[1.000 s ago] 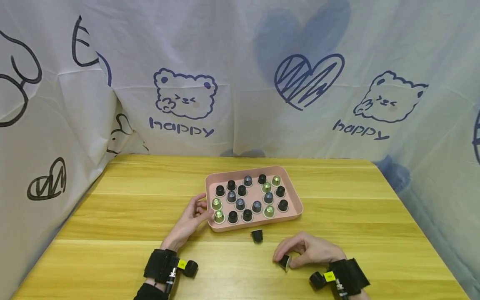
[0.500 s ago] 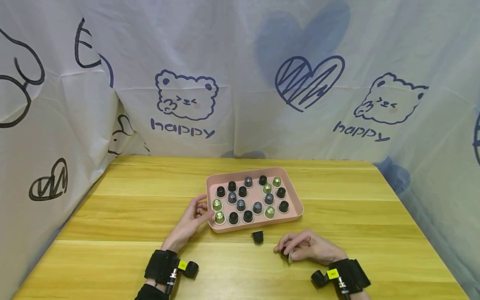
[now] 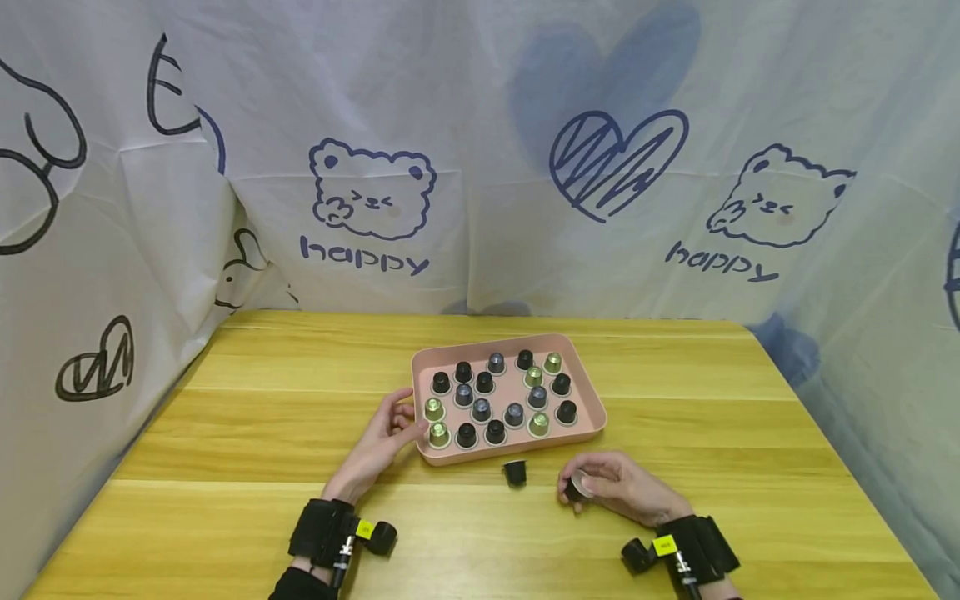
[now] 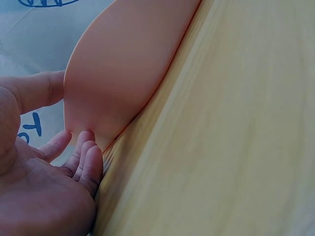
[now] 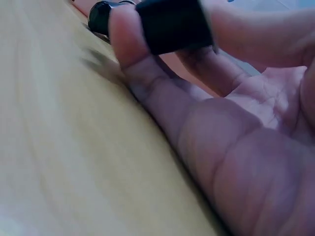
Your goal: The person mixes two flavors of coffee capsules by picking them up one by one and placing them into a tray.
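My left hand (image 3: 375, 442) grips the left end of a pink tray (image 3: 510, 386); in the left wrist view its thumb lies over the rim and its fingertips touch the outer wall (image 4: 125, 59). Inside stand several coffee capsules, lids down, in black, green and grey-blue. My right hand (image 3: 630, 490) pinches a black coffee capsule (image 5: 172, 27) between thumb and fingers, its pale lid turned upward toward the head camera. Another black capsule (image 3: 515, 473) lies on its side just in front of the tray, left of that hand.
The yellow wood-grain table (image 3: 247, 417) lies under everything. White cloth (image 3: 487, 200) with blue drawings hangs behind it and at both sides. Each wrist wears a black strap (image 3: 322, 533) with a small camera.
My right hand has lifted the black capsule from the table and turned it so its lid faces up, moving slightly farther from me. The left hand and tray stay put.
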Demonstrator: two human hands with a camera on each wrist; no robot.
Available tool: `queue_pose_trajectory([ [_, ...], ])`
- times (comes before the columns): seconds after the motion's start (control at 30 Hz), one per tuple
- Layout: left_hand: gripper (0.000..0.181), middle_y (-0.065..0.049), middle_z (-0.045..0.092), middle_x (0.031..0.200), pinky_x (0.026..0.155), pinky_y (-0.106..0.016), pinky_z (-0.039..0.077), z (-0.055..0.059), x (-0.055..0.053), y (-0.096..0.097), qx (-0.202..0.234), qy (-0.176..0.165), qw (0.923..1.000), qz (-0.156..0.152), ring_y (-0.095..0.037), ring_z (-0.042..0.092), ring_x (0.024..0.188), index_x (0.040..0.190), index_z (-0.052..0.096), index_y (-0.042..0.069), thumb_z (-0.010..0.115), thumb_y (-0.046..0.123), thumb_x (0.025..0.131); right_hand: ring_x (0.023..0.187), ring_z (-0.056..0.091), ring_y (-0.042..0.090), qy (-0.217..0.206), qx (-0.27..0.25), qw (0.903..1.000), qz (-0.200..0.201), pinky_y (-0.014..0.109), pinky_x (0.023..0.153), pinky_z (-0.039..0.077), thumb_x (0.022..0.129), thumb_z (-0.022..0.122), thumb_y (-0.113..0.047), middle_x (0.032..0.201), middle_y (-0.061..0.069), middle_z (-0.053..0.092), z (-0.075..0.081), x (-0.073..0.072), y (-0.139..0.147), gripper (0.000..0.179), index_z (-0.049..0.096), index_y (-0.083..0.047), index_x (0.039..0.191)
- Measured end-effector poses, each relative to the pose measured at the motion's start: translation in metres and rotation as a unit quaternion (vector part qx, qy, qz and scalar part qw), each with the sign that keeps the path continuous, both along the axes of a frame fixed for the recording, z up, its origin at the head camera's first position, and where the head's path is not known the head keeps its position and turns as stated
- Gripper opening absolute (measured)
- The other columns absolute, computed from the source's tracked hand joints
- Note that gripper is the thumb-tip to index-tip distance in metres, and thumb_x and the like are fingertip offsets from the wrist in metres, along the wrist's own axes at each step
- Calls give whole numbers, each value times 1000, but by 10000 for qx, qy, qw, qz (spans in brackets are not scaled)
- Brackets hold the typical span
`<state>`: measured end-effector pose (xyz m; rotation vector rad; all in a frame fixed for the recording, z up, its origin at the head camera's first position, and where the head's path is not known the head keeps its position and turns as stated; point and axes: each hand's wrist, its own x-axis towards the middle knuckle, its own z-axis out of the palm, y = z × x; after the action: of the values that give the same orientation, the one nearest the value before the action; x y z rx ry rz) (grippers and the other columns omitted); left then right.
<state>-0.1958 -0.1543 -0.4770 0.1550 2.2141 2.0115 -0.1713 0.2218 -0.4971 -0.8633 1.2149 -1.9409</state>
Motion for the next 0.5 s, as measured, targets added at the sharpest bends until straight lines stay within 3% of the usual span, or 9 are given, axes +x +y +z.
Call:
queue_pose_trajectory([
  [0.27, 65, -18, 47, 116, 80, -28, 39, -2, -1, -1, -28, 7, 10000, -10, -20, 44, 90, 145, 28, 1, 64, 8, 90, 91, 54, 25, -706, -548, 9959, 159, 27, 77, 47, 102, 14, 9, 106, 18, 59, 3, 1, -2, 38, 46, 9, 121],
  [0.37, 66, -17, 47, 116, 81, -27, 39, -2, -1, -1, -28, 16, 10000, -25, -20, 44, 91, 145, 28, 2, 64, 8, 90, 81, 49, 19, -902, -595, 9941, 107, 24, 70, 42, 104, 13, 4, 95, 10, 57, 3, 1, -2, 38, 48, 3, 120],
  [0.5, 66, -17, 47, 115, 81, -27, 39, -2, -1, -1, -23, 23, 10000, -12, -20, 44, 91, 145, 28, 2, 64, 7, 90, 61, 37, 15, -881, -729, 9934, 23, 27, 56, 30, 106, 10, -2, 71, 3, 41, 1, 0, -2, 39, 47, -3, 118],
])
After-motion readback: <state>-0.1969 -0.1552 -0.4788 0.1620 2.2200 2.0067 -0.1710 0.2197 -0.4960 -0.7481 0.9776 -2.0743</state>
